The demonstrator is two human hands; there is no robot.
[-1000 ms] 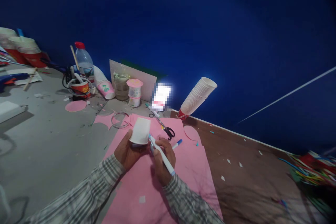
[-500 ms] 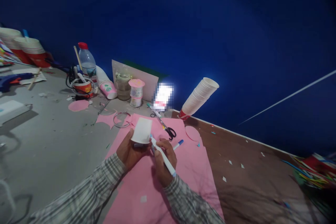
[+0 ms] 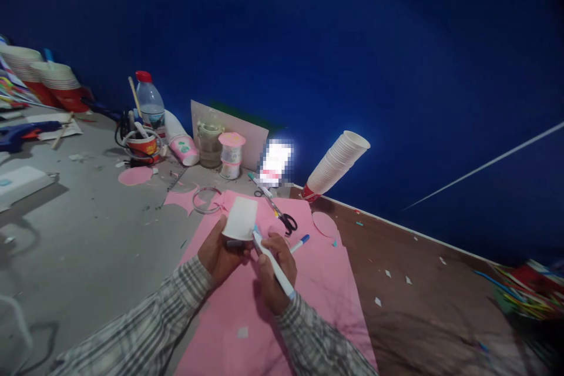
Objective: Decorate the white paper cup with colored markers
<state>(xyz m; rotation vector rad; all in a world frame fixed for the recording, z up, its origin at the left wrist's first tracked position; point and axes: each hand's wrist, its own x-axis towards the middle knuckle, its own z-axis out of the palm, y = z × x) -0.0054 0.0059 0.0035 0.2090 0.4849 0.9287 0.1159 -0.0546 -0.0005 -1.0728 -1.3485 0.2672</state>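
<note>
A white paper cup (image 3: 241, 218), turned upside down, is held in my left hand (image 3: 217, 254), with fingers wrapped around its lower side. Close to the cup's right edge is the tip of a white marker (image 3: 278, 275) with light blue ends. My right hand (image 3: 282, 258) grips this marker like a pen; I cannot tell whether the tip touches the cup. A dark, short object (image 3: 235, 244) shows just under the cup's rim by my left fingers. Both hands are above a pink paper sheet (image 3: 229, 329).
Black-handled scissors (image 3: 288, 223) and a blue-capped marker (image 3: 301, 243) lie on the pink sheet. Beyond stand a lit phone (image 3: 275, 163), a leaning stack of cups (image 3: 337, 163), a glass jar (image 3: 210, 145) and a bottle (image 3: 150, 103). Tape ring (image 3: 207, 200) lies left.
The view has shifted slightly, so the things on the table appear a little further right. Both hands keep their hold on the cup and marker, nearly in place.
</note>
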